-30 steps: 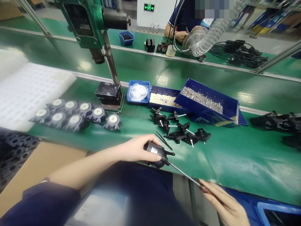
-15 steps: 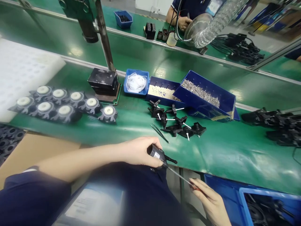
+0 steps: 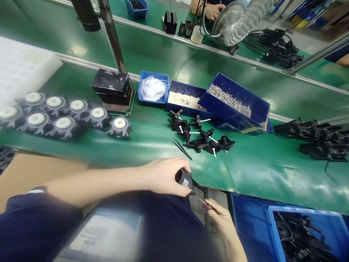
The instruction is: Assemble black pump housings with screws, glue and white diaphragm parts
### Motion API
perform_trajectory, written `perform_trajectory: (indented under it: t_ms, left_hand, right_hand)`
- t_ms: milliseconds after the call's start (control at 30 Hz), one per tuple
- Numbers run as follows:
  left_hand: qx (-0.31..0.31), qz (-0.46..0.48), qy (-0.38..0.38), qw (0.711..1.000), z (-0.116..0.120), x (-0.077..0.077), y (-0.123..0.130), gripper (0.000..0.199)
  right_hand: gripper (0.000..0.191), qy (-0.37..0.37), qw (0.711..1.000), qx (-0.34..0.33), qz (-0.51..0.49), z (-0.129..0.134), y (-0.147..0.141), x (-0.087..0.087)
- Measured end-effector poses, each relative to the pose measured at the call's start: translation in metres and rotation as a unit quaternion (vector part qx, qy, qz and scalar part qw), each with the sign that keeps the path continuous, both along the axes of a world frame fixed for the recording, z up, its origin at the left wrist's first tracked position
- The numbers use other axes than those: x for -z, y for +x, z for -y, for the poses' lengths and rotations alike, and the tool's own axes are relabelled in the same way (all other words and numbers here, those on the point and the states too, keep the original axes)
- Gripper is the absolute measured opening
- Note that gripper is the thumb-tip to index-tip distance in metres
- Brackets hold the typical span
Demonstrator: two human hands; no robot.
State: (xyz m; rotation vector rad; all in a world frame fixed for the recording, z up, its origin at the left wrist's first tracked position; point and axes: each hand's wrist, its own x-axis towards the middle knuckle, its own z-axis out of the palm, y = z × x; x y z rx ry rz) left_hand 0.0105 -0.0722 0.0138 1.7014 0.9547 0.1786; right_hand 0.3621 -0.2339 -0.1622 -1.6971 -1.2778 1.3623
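Note:
My left hand (image 3: 170,178) is wrapped round a black plastic housing (image 3: 184,179), cylindrical, with a pale label and a thin black stem. My right hand (image 3: 218,213) is closed round the handle of a screwdriver (image 3: 201,199), whose thin metal shaft runs up to the housing's lower end; its tip is hidden there. Beyond my left hand, on the green bench, lie dark tweezers (image 3: 182,149). Several small black parts (image 3: 200,142) with white sticks or tubes lie just past the tweezers.
Blue bins hold white tubing (image 3: 153,88), cream-coloured bits (image 3: 185,100) and metal screws (image 3: 229,100). Round parts with white centres (image 3: 64,123) line the left, near a black block (image 3: 111,87). A blue crate (image 3: 272,225) stands lower right. A co-worker's hand (image 3: 214,11) is across the bench.
My right hand has moved up and left, closer to the housing, and less of the screwdriver shaft shows. My left hand still grips the housing. The view has shifted slightly.

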Motion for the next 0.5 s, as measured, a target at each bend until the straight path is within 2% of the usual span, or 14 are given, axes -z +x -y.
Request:
perform_trajectory:
  t_ms: [267, 500]
  left_hand:
    - [-0.006, -0.008, 0.020, 1.000, -0.001, -0.003, 0.002, 0.044]
    - [-0.001, 0.000, 0.024, 1.000, -0.003, -0.002, 0.002, 0.044]
  right_hand:
    - [0.047, -0.020, 0.999, 0.020, -0.037, -0.003, -0.006, 0.015]
    - [0.049, -0.023, 0.998, 0.027, -0.056, -0.002, -0.018, 0.020]
